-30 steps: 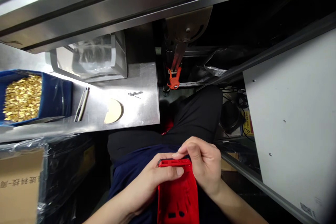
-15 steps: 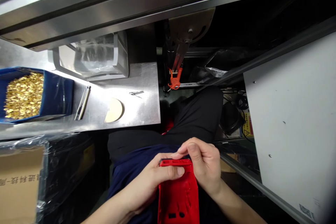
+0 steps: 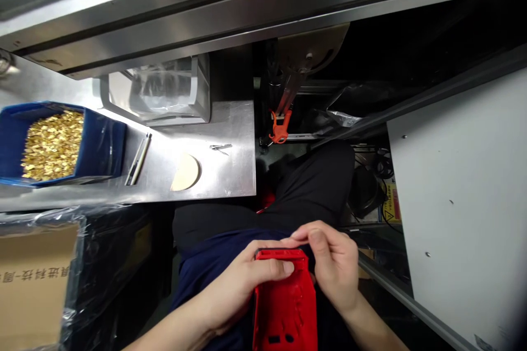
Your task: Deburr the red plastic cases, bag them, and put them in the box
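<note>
A red plastic housing, shaped like an open shell with slots at its top end and two dark holes lower down, lies over my lap. My left hand grips its top left, thumb inside the shell and fingers behind the rim. Just off the top right corner is my right hand, closed, its thumb bent against the curled fingers. Its index fingertip reaches to the left fingertips above the rim. Whatever it pinches, if anything, is hidden. The housing's lower end runs out of view.
On the metal bench at left are a blue bin of gold-coloured parts, a utility knife, a pale half-round piece, small metal clippers and a clear-fronted box. Orange-handled scissors hang beyond. A white panel stands right.
The right hand has shifted slightly right, away from the housing's corner, its index finger more stretched. The left hand keeps its grip. The whole view has shifted a little.
</note>
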`<state>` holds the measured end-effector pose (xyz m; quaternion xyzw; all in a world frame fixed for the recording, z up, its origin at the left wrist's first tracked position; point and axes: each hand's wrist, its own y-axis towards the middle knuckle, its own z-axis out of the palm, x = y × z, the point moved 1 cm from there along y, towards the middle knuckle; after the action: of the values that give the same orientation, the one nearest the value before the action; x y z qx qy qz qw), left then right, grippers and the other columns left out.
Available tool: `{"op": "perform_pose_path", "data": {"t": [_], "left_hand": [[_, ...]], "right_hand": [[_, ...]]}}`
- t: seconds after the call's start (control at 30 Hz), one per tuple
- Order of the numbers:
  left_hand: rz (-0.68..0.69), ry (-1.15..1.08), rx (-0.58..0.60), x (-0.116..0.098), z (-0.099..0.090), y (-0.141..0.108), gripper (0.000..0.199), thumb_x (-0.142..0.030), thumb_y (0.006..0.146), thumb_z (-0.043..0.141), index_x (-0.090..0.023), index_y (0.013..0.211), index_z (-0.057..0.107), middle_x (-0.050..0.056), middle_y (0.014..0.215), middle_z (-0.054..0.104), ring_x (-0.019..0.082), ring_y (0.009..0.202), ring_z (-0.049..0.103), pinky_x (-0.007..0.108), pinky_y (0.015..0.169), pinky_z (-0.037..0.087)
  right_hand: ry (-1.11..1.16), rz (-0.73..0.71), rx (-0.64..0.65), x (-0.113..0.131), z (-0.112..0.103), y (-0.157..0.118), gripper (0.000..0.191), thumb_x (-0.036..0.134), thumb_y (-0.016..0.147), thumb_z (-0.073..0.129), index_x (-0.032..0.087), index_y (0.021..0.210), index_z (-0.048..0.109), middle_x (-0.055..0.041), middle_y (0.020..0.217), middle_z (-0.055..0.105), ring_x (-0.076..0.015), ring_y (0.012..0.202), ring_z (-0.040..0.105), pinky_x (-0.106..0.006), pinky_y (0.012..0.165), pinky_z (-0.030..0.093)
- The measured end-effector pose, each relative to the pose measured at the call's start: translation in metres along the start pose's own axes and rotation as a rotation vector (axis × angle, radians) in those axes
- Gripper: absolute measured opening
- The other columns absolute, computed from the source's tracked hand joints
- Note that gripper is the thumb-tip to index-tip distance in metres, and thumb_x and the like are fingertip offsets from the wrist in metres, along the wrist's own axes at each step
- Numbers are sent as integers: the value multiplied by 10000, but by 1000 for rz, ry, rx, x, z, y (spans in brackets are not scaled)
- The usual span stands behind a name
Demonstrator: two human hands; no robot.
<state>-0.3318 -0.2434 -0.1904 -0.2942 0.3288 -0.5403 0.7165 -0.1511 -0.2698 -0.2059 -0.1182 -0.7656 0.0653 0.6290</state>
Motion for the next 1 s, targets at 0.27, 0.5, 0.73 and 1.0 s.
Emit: {"op": "perform_pose_path", "data": {"t": [0.27,0.5,0.73,1.0], "left_hand": [[36,46,194,-6,2,0,229,-276,858,724,-117,1020,752,197,1066,801,269,932,749,349,877,537],[48,18,185,-3,-4,-2,245,-271,855,761,-132,1057,762,171,1066,805,277,976,748,379,931,525],[51,31,228,-3,-4,0,298,-349,860,778,-137,1065,733,149,1035,784,273,958,722,375,905,515],[144,256,441,-14,10,1,469,-509,873,770,-131,1125,654,35,919,605,164,814,543,303,802,460]], "right_hand": [[-41,-6,-317,-11,-19,5,253,335,1035,577,201,892,737,34,563,574,-102,474,529,-228,472,414],[-64,-98,188,8,-16,5,192,207,1012,594,286,1093,749,-13,931,791,-184,862,745,-309,797,581],[-101,-22,-17,-3,-26,0,174,244,1038,567,258,1077,736,47,630,590,-107,558,569,-235,553,454],[-112,-31,455,37,-18,35,150,266,1019,601,255,1045,748,-15,947,674,-146,876,642,-271,777,497]]}}
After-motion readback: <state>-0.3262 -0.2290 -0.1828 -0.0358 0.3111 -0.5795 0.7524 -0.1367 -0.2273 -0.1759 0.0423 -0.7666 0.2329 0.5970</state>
